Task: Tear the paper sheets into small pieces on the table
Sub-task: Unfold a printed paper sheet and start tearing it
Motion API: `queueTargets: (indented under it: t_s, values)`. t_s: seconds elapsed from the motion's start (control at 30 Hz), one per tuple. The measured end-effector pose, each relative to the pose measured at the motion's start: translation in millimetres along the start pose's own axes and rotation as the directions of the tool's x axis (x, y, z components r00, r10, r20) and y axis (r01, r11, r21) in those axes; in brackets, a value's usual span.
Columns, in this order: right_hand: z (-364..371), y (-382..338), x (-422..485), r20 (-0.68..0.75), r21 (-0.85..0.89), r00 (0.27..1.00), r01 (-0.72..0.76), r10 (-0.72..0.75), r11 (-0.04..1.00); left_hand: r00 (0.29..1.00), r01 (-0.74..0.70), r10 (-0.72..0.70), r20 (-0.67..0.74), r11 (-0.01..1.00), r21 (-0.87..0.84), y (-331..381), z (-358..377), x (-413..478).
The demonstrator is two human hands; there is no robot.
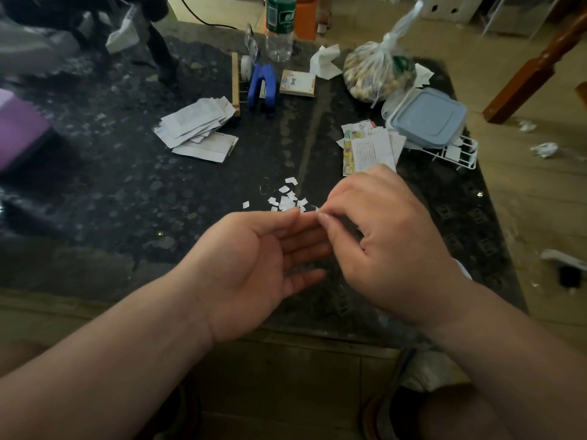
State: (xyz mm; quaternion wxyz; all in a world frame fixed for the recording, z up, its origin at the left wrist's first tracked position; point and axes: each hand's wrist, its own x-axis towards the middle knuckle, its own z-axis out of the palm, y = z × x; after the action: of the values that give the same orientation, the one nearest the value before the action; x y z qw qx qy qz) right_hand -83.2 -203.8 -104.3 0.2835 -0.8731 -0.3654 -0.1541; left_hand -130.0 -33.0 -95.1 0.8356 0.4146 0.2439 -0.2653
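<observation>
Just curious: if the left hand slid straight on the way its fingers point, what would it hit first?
Likely the right hand, its curled fingers just ahead of the left hand.

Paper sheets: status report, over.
Left hand open, palm up. Right hand pinches paper scrap. Torn pieces just beyond; white sheet pile, printed sheet pile waiting. Nothing obstructing.

Both bare forearms reach in from below. The left hand (254, 265) lies palm up, fingers straight and relaxed, pointing right. The right hand (390, 236) hovers knuckles up, fingers curled, its fingertips (324, 219) pinching a tiny paper scrap (316, 210) right at the left fingertips.
</observation>
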Motion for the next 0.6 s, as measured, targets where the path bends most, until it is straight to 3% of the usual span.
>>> queueTargets:
  t_s: [0.07,0.17,0.3,0.37,0.47,0.53,0.6]
  values:
    - [1,0,1,-0.025,0.062,0.997,-0.078,0.080,0.995,0.999,0.007,-0.007,0.036,1.000,-0.011,0,1,-1]
    - [-3,-2,2,-0.034,0.193,0.948,-0.304,0.316,0.933,0.995,-0.001,0.002,0.099,1.000,-0.008,0,5,-3]
    - [-11,2,10,-0.026,0.392,0.771,-0.577,0.636,0.716,0.991,0.056,-0.062,0.114,0.997,0.057,-4,6,-5]
    - [-18,10,16,0.076,0.521,0.650,-0.673,0.756,0.525,0.996,0.007,-0.021,0.090,0.988,0.152,-11,5,-7]
    - [-23,18,16,0.422,0.551,0.542,-0.790,0.726,0.269,0.957,-0.268,0.289,0.021,0.855,0.445,-8,4,-12]
    - [-23,17,13,0.523,0.554,0.556,-0.797,0.646,0.238,0.865,-0.378,0.496,-0.082,0.750,0.543,4,-2,-10]
    - [-25,12,11,0.571,0.585,0.584,-0.783,0.577,0.213,0.813,-0.413,0.555,-0.177,0.763,0.497,17,-10,-5]
